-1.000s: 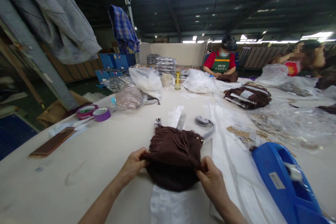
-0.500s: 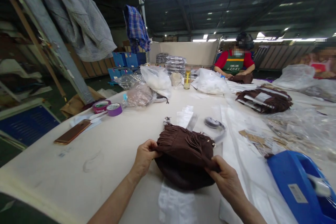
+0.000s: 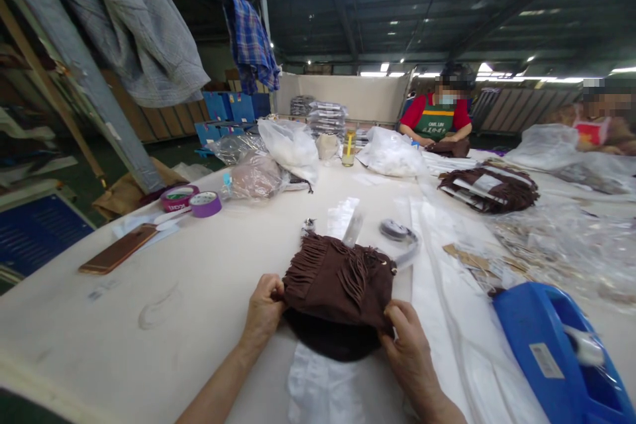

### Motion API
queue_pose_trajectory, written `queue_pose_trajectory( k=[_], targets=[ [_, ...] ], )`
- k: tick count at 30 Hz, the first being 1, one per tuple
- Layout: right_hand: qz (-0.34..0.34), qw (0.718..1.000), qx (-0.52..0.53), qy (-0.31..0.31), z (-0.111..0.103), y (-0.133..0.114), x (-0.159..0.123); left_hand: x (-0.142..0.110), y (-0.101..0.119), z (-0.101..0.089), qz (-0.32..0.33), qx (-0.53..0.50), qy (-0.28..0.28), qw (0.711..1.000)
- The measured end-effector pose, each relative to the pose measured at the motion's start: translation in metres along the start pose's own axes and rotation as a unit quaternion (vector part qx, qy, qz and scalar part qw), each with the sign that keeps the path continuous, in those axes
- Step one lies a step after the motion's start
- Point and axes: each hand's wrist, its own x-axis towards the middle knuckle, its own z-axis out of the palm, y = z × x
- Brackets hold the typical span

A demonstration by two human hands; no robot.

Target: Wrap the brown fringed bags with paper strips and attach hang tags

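A dark brown fringed bag (image 3: 342, 278) lies on the white table in front of me, its darker opening or flap turned toward me. At its left edge, the fingers of my left hand (image 3: 264, 308) are pinched on the fabric. My right hand (image 3: 405, 338) grips the right edge between thumb and fingers. White tissue-like strips (image 3: 318, 384) stick out beneath the bag, on the near side and the far side. Just beyond it lie a clear plastic strip (image 3: 352, 228) and a coil of grey tape (image 3: 395, 230).
On the left are a phone (image 3: 119, 248) and purple tape rolls (image 3: 205, 204). A blue tape dispenser (image 3: 531, 338) stands at right, near plastic bags and a fringed brown bundle (image 3: 489, 189). White plastic bags (image 3: 392, 154) and a jar (image 3: 348, 149) are farther back. A co-worker (image 3: 440, 116) sits across.
The bag's near edge has been lowered and its fringed front lies flatter, with less of the dark inside showing. Both hands keep their grip. The view has shifted slightly.
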Motion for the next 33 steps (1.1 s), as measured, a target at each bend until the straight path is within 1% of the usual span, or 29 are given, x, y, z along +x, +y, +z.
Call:
queue_pose_trajectory(
  k=[4, 8, 11, 15, 20, 25, 30, 31, 33],
  targets=[
    [-0.013, 1.000, -0.001, -0.001, -0.001, 0.002, 0.003, 0.004, 0.004, 0.001, 0.027, 0.016, -0.010, 0.999],
    [-0.047, 0.998, -0.026, 0.018, -0.006, 0.003, 0.003, 0.008, 0.008, 0.001, 0.026, 0.032, -0.033, 0.999],
    [-0.070, 0.996, -0.040, 0.023, -0.008, 0.003, 0.001, 0.006, 0.008, 0.002, 0.017, 0.049, -0.037, 0.998],
    [-0.054, 0.997, -0.042, 0.021, -0.008, 0.001, 0.000, 0.001, 0.005, 0.002, 0.010, 0.080, -0.029, 0.996],
    [-0.029, 0.999, -0.036, 0.008, -0.007, 0.003, 0.000, -0.003, 0.002, 0.001, 0.022, 0.122, -0.022, 0.992],
    [-0.036, 0.998, -0.041, -0.010, -0.004, 0.008, -0.003, -0.008, -0.003, 0.002, 0.057, 0.145, -0.032, 0.987],
    [-0.053, 0.997, -0.054, -0.021, -0.004, 0.010, -0.003, -0.007, 0.000, 0.003, 0.105, 0.157, -0.032, 0.982],
    [-0.058, 0.996, -0.059, -0.019, -0.004, 0.009, -0.002, -0.007, 0.002, 0.003, 0.115, 0.157, -0.036, 0.980],
    [-0.089, 0.993, -0.071, -0.010, -0.006, 0.007, 0.001, -0.005, 0.005, 0.003, 0.129, 0.157, -0.051, 0.978]
  ],
)
